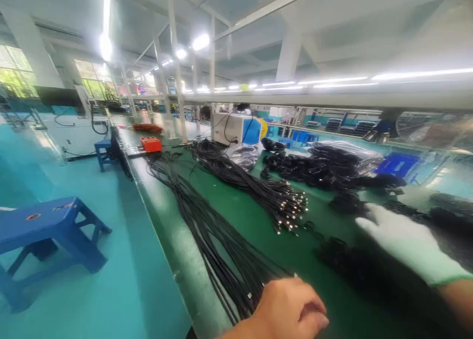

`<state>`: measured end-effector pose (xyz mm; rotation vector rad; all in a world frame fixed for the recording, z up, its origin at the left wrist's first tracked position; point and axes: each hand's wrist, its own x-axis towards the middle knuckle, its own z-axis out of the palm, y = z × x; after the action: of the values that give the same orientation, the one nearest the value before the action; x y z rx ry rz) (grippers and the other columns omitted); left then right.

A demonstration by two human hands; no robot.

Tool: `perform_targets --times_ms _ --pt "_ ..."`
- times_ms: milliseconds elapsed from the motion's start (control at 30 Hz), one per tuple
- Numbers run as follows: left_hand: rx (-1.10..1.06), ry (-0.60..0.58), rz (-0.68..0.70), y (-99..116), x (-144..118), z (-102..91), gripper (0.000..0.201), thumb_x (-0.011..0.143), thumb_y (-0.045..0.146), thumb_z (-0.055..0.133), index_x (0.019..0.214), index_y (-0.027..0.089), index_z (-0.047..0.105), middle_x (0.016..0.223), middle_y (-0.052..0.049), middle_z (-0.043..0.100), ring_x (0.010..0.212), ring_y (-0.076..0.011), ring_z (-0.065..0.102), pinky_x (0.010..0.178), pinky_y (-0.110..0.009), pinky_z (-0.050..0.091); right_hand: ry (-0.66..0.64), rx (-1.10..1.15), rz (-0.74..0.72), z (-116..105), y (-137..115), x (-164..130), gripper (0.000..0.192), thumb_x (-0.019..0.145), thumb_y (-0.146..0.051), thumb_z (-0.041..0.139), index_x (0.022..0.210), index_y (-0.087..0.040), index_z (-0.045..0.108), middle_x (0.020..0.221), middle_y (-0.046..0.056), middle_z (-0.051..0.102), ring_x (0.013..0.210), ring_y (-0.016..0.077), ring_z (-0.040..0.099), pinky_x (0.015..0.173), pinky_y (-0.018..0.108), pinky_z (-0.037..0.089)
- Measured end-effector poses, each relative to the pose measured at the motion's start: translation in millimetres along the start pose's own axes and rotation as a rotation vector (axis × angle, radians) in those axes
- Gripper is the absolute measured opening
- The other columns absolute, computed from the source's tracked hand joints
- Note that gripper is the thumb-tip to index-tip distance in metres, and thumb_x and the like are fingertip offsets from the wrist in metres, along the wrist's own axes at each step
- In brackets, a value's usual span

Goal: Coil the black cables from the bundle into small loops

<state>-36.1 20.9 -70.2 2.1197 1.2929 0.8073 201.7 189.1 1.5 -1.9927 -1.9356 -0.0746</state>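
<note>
A blue stool (48, 230) is standing on the floor beside your green counter (166, 230). Your bare left hand (290, 309) is curling, fingers bent, against the near end of a long black cable bundle (207, 230) lying along the counter; whether it is gripping is unclear. Your gloved right hand (402, 245) is hovering flat and open-fingered over coiled black cables (354, 270).

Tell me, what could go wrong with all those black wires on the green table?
The long cable bundle under the left hand lies close to the green table edge, so a tug might drag strands off. The gloved right hand reaches over coiled cables; loops could snag or tangle together.
</note>
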Motion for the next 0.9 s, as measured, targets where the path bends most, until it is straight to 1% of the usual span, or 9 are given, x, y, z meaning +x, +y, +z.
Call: perform_targets --times_ms 100,233,367,433,533,633,700,800,900 --pt "0.251 0.142 -0.021 -2 -5 -21.3 0.01 0.082 0.033 0.06 0.09 0.029 0.063 0.086 0.006 0.067 0.079 -0.0085 0.061 0.073 -0.014 0.048 -0.225 0.11 -0.266 26 -52 -67 0.037 0.084 -0.031 0.048 0.114 -0.017 0.063 0.118 0.011 0.063 0.108 0.0246 0.059 0.092 0.033 0.044" --pt "0.541 0.269 -0.213 -40 -7 -82.6 0.02 0.09 0.017 0.042 0.092 0.022 0.061 0.092 -0.004 0.062 0.091 -0.0184 0.058 0.081 -0.032 0.047 -0.353 0.136 -0.556 46 -101 -138 0.046 0.083 -0.037 0.044 0.127 -0.026 0.052 0.134 0.004 0.05 0.123 0.0258 0.047 0.103 0.042 0.037" --pt "0.725 0.189 -0.268 -96 -1 -135.5 0.018 0.086 0.009 0.045 0.084 0.015 0.062 0.091 -0.008 0.061 0.091 -0.0216 0.058 0.079 -0.039 0.048 -0.51 -0.054 -0.524 47 -127 -175 0.062 0.081 -0.05 0.041 0.134 -0.018 0.042 0.143 0.007 0.034 0.13 0.0329 0.035 0.106 0.05 0.031" --pt "0.761 0.118 -0.241 -116 5 -146.9 0.012 0.088 0.018 0.051 0.091 0.014 0.062 0.096 -0.007 0.062 0.09 -0.0188 0.059 0.079 -0.038 0.049 -0.505 -0.13 -0.462 47 -137 -189 0.066 0.081 -0.05 0.039 0.135 -0.013 0.04 0.143 0.009 0.032 0.129 0.0344 0.036 0.105 0.051 0.031" --pt "0.777 0.085 -0.19 -131 11 -151.0 0.024 0.089 0.03 0.051 0.107 0.015 0.057 0.108 -0.007 0.059 0.092 -0.0172 0.059 0.08 -0.038 0.051 -0.46 -0.166 -0.423 49 -145 -203 0.067 0.081 -0.048 0.038 0.134 -0.009 0.041 0.141 0.012 0.034 0.127 0.0351 0.039 0.102 0.052 0.035" --pt "0.763 0.137 -0.146 -129 15 -152.8 0.024 0.09 0.03 0.051 0.107 0.015 0.057 0.107 -0.007 0.059 0.09 -0.017 0.059 0.079 -0.037 0.051 -0.488 -0.115 -0.406 45 -134 -201 0.069 0.079 -0.052 0.037 0.133 -0.009 0.044 0.14 0.01 0.038 0.127 0.0331 0.04 0.103 0.048 0.036" --pt "0.743 0.217 -0.116 -118 15 -154.4 0.019 0.091 0.026 0.048 0.102 0.014 0.059 0.101 -0.006 0.061 0.09 -0.0165 0.059 0.079 -0.035 0.05 -0.433 -0.033 -0.324 36 -118 -193 0.073 0.079 -0.055 0.033 0.133 -0.009 0.044 0.138 0.011 0.041 0.127 0.0312 0.04 0.105 0.047 0.034" --pt "0.7 0.356 -0.04 -90 17 -151.3 0.018 0.092 0.019 0.043 0.099 0.017 0.06 0.098 -0.004 0.063 0.096 -0.0155 0.057 0.084 -0.03 0.048 -0.245 0.156 -0.122 19 -95 -178 0.079 0.077 -0.065 0.03 0.136 -0.013 0.04 0.136 0.011 0.045 0.124 0.0314 0.045 0.1 0.049 0.04" --pt "0.653 0.443 0.052 -55 22 -140.4 0.019 0.092 0.021 0.042 0.1 0.019 0.059 0.099 -0.002 0.064 0.096 -0.0128 0.056 0.085 -0.024 0.046 -0.191 0.328 -0.118 4 -82 -170 0.073 0.072 -0.066 0.042 0.13 -0.022 0.049 0.123 0.01 0.059 0.109 0.0327 0.058 0.085 0.048 0.051"
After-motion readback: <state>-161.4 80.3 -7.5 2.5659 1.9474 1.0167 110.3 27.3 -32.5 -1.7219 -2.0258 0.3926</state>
